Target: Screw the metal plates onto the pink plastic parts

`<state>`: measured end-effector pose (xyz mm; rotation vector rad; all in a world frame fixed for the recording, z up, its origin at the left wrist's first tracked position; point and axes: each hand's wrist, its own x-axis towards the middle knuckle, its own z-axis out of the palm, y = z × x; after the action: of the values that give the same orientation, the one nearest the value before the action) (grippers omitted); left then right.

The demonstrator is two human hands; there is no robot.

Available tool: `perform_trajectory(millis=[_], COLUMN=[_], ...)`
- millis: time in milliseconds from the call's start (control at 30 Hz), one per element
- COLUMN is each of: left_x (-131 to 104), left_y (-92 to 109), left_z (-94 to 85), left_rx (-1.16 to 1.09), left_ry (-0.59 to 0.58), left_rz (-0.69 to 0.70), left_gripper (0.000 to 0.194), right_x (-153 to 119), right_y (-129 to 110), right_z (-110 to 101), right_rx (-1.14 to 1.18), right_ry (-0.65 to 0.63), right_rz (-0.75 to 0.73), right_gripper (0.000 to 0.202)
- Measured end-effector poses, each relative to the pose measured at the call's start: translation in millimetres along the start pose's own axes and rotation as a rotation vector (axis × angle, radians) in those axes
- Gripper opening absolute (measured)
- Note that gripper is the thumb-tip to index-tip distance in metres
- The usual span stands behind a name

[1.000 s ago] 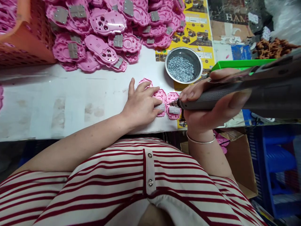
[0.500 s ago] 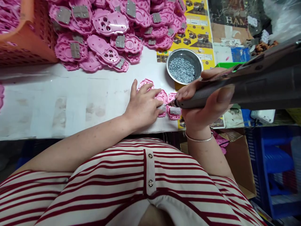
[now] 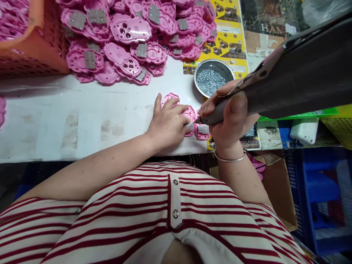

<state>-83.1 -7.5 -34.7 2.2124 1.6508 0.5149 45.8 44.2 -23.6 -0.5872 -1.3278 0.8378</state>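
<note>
My left hand point(image 3: 167, 123) lies with its fingers spread over the small pink plastic shells at the table's front. One pink shell point(image 3: 171, 97) shows beyond my fingers. Under my fingertips is a second shell point(image 3: 188, 111) with a grey metal plate, partly covered. To its right sits another shell point(image 3: 202, 132), also with a metal plate and partly hidden by my right hand. My right hand point(image 3: 228, 115) is wrapped around a dark grey electric screwdriver point(image 3: 291, 73), held at a slant. Its tip points down at the plate of the shell beneath my left fingers; exact contact is too small to tell.
A metal bowl of small screws point(image 3: 211, 81) stands just beyond my right hand. Many pink shells point(image 3: 129, 29) are heaped at the back, beside an orange basket point(image 3: 41, 44). At right lie a green tray point(image 3: 321, 113) and a white box point(image 3: 304, 131); blue crates point(image 3: 321, 187) stand below.
The screwdriver's rear end has swung up toward the back, so it leans more steeply. My right hand has shifted slightly left with it. My left hand has stayed nearly still.
</note>
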Motion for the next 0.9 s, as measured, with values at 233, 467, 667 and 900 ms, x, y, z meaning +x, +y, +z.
perform_trajectory(millis=[233, 467, 667, 900], left_x=[0, -5, -8, -8], left_y=[-3, -4, -4, -6], left_z=[1.4, 3.3, 4.4, 3.7], left_rx=[0.009, -0.001, -0.007, 0.01], left_ry=[0.002, 0.012, 0.032, 0.013], left_rz=[-0.013, -0.007, -0.009, -0.007], left_gripper=[0.013, 0.015, 0.015, 0.014], right_x=[8, 24, 18, 19], right_y=[-13, -35, -20, -14], right_z=[-16, -47, -62, -65], right_rx=[0.146, 0.116, -0.001, -0.048], right_ry=[-0.034, 0.178, 0.219, 0.235], right_rz=[-0.082, -0.214, -0.173, -0.15], right_gripper=[0.028, 0.029, 0.025, 0.026])
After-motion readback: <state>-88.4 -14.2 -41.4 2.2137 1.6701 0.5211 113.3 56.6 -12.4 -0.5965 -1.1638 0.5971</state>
